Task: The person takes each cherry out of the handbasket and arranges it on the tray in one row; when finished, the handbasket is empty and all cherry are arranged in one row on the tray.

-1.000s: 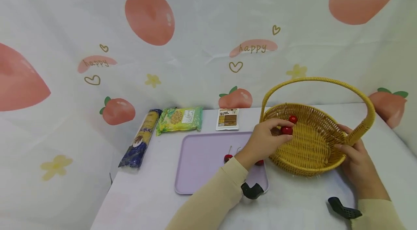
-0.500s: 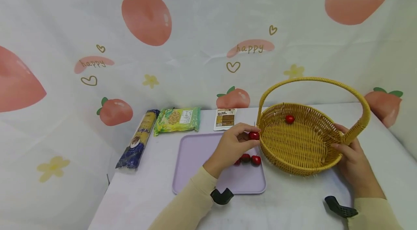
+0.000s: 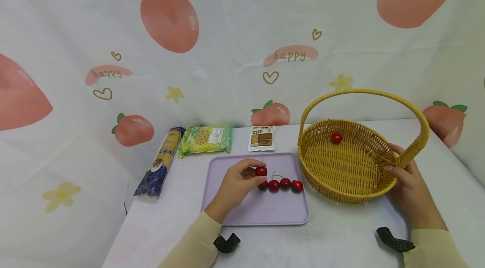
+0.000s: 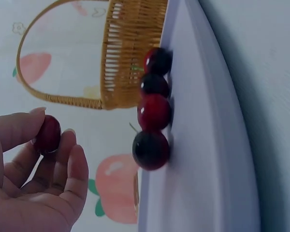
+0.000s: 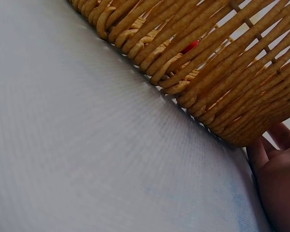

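Between thumb and fingers, my left hand [image 3: 235, 187] pinches a dark red cherry [image 4: 49, 134] above the lilac tray [image 3: 242, 213]. On the tray, a row of several cherries [image 3: 274, 186] runs to the right of that hand, some with stems. The yellow wicker basket [image 3: 348, 171] stands right of the tray, its handle arching over the top. Inside the basket, near its back wall, lies one red cherry [image 3: 336, 138]. My right hand [image 3: 414, 190] grips the basket's right side by the handle's base, thumb over the rim; its other fingers are partly hidden behind the wicker.
Behind the tray lie a green and yellow packet [image 3: 206, 139] and a small white and brown sachet [image 3: 261, 138]. A long blue and gold pack [image 3: 161, 162] lies to the left. A printed curtain [image 3: 227, 49] hangs along the table's back edge.
My left hand has moved left from over the basket to above the tray, still pinching a cherry. One cherry stays in the basket. The right hand keeps its grip there.
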`<action>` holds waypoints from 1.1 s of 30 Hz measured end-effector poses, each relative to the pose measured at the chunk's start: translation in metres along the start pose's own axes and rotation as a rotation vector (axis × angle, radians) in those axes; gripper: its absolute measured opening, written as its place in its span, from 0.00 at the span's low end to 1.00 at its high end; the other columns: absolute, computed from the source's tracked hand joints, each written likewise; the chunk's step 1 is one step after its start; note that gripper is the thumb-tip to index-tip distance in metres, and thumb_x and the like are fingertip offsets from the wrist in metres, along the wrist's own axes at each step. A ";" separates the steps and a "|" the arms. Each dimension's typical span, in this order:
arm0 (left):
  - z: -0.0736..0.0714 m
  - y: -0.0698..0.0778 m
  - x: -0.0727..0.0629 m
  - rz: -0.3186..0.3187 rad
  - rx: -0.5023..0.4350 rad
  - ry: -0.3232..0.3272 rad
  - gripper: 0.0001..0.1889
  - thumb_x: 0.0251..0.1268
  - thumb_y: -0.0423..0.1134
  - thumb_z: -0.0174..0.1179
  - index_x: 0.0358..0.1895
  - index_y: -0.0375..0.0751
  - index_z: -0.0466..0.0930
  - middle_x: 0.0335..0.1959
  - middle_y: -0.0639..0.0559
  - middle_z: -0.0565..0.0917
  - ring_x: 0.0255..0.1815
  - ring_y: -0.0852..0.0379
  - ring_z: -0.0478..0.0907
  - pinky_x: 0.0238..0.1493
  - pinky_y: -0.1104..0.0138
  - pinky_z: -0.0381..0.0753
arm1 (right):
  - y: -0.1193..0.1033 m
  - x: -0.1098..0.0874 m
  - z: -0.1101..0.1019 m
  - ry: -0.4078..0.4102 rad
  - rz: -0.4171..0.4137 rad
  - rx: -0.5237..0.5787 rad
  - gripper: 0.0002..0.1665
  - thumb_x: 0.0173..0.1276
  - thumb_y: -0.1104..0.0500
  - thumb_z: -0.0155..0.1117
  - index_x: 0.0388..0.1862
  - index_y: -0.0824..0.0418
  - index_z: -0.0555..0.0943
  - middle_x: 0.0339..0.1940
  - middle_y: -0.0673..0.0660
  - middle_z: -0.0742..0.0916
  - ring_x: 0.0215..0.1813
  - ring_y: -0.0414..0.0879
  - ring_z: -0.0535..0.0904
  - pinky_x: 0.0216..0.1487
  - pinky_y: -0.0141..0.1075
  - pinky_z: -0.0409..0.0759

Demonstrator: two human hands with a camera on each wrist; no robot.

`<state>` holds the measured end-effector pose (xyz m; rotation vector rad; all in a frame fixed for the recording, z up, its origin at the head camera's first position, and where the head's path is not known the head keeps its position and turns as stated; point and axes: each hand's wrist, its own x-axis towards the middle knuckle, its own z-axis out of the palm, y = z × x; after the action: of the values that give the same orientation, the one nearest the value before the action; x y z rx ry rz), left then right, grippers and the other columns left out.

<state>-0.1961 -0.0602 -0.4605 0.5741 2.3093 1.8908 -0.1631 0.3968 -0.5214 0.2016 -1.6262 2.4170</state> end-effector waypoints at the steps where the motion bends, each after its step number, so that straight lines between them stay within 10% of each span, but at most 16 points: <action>1: -0.003 -0.002 -0.001 -0.006 0.004 0.010 0.16 0.68 0.29 0.75 0.57 0.38 0.90 0.48 0.47 0.89 0.43 0.50 0.84 0.42 0.67 0.83 | 0.000 0.000 0.000 0.000 0.001 -0.003 0.36 0.84 0.76 0.43 0.85 0.55 0.67 0.73 0.52 0.74 0.66 0.40 0.75 0.58 0.29 0.80; 12: -0.034 -0.028 -0.010 -0.076 0.040 0.119 0.16 0.68 0.26 0.74 0.57 0.35 0.89 0.50 0.45 0.89 0.47 0.49 0.84 0.47 0.68 0.84 | 0.001 0.002 0.002 -0.007 -0.002 0.007 0.36 0.83 0.77 0.42 0.85 0.55 0.67 0.72 0.52 0.75 0.66 0.41 0.76 0.59 0.29 0.80; 33: -0.029 -0.055 -0.013 -0.102 0.246 -0.015 0.14 0.67 0.36 0.79 0.53 0.44 0.91 0.45 0.55 0.90 0.42 0.56 0.84 0.42 0.67 0.81 | 0.000 0.001 -0.003 -0.014 0.002 0.041 0.36 0.83 0.77 0.42 0.84 0.56 0.68 0.71 0.52 0.78 0.66 0.41 0.76 0.58 0.30 0.79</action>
<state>-0.2053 -0.1000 -0.5089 0.4812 2.5281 1.5657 -0.1644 0.4001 -0.5222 0.2245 -1.5852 2.4574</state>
